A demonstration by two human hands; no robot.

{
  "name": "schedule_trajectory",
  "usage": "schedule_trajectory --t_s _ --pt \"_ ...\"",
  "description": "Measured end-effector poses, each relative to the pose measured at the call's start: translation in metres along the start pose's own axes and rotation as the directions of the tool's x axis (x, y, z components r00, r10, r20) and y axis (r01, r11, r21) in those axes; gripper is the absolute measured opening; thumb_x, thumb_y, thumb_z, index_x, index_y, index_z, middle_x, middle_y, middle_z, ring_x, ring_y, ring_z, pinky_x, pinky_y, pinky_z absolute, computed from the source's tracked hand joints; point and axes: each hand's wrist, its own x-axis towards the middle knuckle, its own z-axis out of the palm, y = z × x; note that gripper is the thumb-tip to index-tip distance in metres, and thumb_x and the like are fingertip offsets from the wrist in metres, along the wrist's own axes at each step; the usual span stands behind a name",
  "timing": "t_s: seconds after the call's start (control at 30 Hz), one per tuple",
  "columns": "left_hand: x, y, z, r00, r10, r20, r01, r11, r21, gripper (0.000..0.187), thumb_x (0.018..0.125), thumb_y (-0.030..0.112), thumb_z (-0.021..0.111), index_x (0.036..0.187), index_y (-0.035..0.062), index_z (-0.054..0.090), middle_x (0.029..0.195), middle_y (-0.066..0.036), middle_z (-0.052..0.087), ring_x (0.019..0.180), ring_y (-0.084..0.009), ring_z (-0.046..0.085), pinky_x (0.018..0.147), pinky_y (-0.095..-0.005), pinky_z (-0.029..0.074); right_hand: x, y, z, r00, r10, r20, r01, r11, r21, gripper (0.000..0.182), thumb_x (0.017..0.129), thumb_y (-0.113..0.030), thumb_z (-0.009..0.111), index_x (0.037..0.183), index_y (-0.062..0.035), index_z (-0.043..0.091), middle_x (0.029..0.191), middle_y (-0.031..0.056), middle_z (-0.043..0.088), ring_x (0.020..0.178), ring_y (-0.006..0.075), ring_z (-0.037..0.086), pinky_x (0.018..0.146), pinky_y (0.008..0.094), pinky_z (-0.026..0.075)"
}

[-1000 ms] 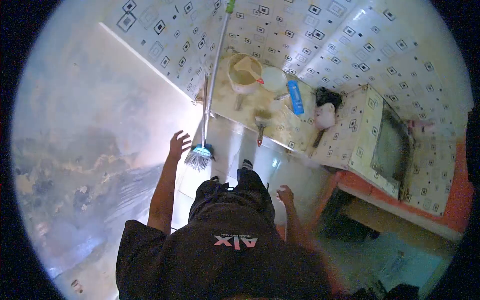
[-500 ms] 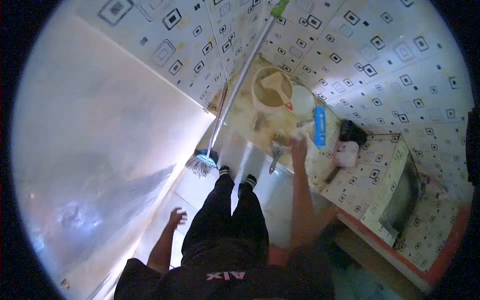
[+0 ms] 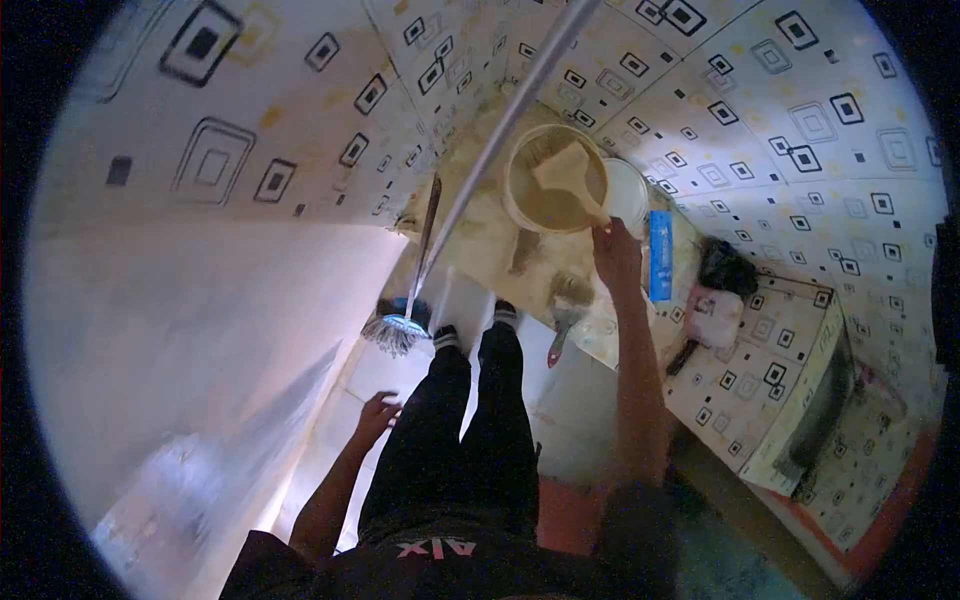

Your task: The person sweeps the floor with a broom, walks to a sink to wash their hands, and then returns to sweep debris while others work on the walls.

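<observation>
My right hand [image 3: 617,252] is closed round the handle end of a wide, cream-coloured paintbrush [image 3: 566,172]. The brush leans inside a round bucket [image 3: 508,205], its bristle end towards the far side. What the bucket holds looks brownish and is hard to make out. Down by my left leg hangs my left hand [image 3: 377,413], fingers apart, holding nothing. A second brush [image 3: 565,325], with a dark handle and dirty bristles, lies on the floor below my right hand.
A mop [image 3: 398,335] stands at the left, its long pole slanting up across the view. Beside the bucket are a white lid or tub [image 3: 627,190], a blue box [image 3: 661,255], a black bag [image 3: 727,265] and a pinkish container [image 3: 714,317]. Patterned walls enclose the corner.
My right hand has moved up and away from me, from above the floor to the brush handle at the bucket, and closed on it. My left hand has risen slightly.
</observation>
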Motion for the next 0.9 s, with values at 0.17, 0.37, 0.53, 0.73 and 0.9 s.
schedule_trajectory --t_s 0.17,0.37,0.53,0.73,0.9 --pt "0.076 0.12 0.103 0.895 0.437 0.089 -0.441 0.897 0.025 0.039 0.084 0.02 0.064 0.117 0.0047 0.049 0.085 -0.008 0.061 0.072 -0.0118 0.058 0.06 -0.0251 0.047 -0.03 -0.004 -0.031 0.99 -0.063 -0.123 0.064 0.998 0.008 0.022 0.085 -0.025 0.058 0.082 -0.004 0.054 0.068 0.0162 0.059 0.061 0.0365 0.059 0.053 0.0456 0.045" --pt "0.113 0.302 0.194 0.739 0.64 -0.21 -0.652 0.758 0.016 0.053 0.079 0.02 0.07 0.122 0.0064 0.042 0.096 -0.011 0.062 0.078 -0.016 0.061 0.067 -0.0286 0.051 -0.046 -0.005 -0.066 0.974 0.134 -0.183 -0.092 0.971 0.219 0.023 0.086 -0.026 0.059 0.081 -0.0038 0.057 0.065 0.0129 0.058 0.053 0.0294 0.056 0.049 0.0362 0.044" --pt "0.151 0.352 0.205 0.695 0.637 -0.335 -0.564 0.771 0.296 0.054 0.071 0.018 0.076 0.115 0.0051 0.049 0.095 -0.011 0.062 0.075 -0.0186 0.064 0.065 -0.0299 0.053 -0.021 0.005 -0.073 0.973 0.078 -0.217 -0.029 0.975 0.219 0.022 0.084 -0.025 0.063 0.079 -0.0039 0.058 0.064 0.0109 0.058 0.052 0.024 0.055 0.049 0.032 0.044" --pt "0.149 0.346 0.21 0.663 0.654 -0.364 -0.598 0.755 0.268 0.052 0.07 0.01 0.076 0.115 0.0037 0.051 0.096 -0.01 0.062 0.072 -0.0176 0.064 0.063 -0.0303 0.053 0.021 -0.008 -0.068 0.98 -0.155 -0.127 0.169 0.979 0.109 0.017 0.081 -0.022 0.065 0.079 -0.0066 0.059 0.062 0.0082 0.056 0.053 0.0259 0.054 0.053 0.0354 0.045" --pt "0.135 0.327 0.224 0.643 0.633 -0.431 -0.633 0.756 0.166 0.062 0.071 0.014 0.076 0.124 0.0047 0.046 0.111 -0.013 0.057 0.08 -0.0177 0.062 0.061 -0.0299 0.053 0.06 -0.02 -0.04 0.958 -0.286 0.023 0.284 0.957 0.051 0.016 0.081 -0.026 0.063 0.081 -0.0105 0.059 0.07 0.0087 0.062 0.063 0.0287 0.061 0.057 0.0383 0.048"
